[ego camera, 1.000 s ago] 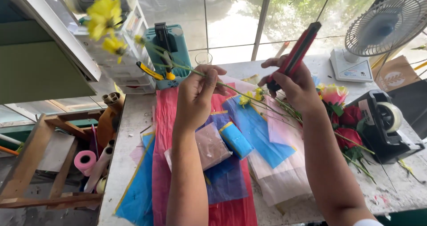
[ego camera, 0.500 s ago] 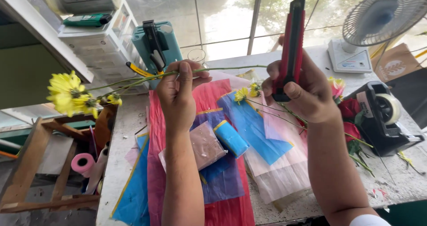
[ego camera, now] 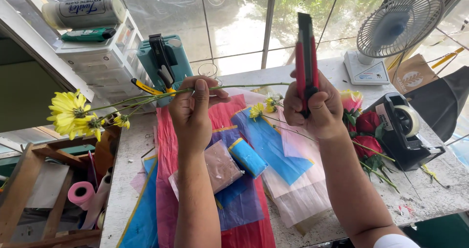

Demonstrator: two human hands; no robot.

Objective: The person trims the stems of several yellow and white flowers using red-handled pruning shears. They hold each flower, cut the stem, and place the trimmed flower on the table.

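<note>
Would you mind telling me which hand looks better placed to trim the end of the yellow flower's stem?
Probably the right hand: it grips the red utility knife upright beside the stem's free end. The left hand pinches the stem mid-length, steadying the yellow flower.

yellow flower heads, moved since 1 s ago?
Yes. The yellow flowers swung down and left, from up beside the white drawer unit to below it, as the left hand tipped the stem level.
</note>
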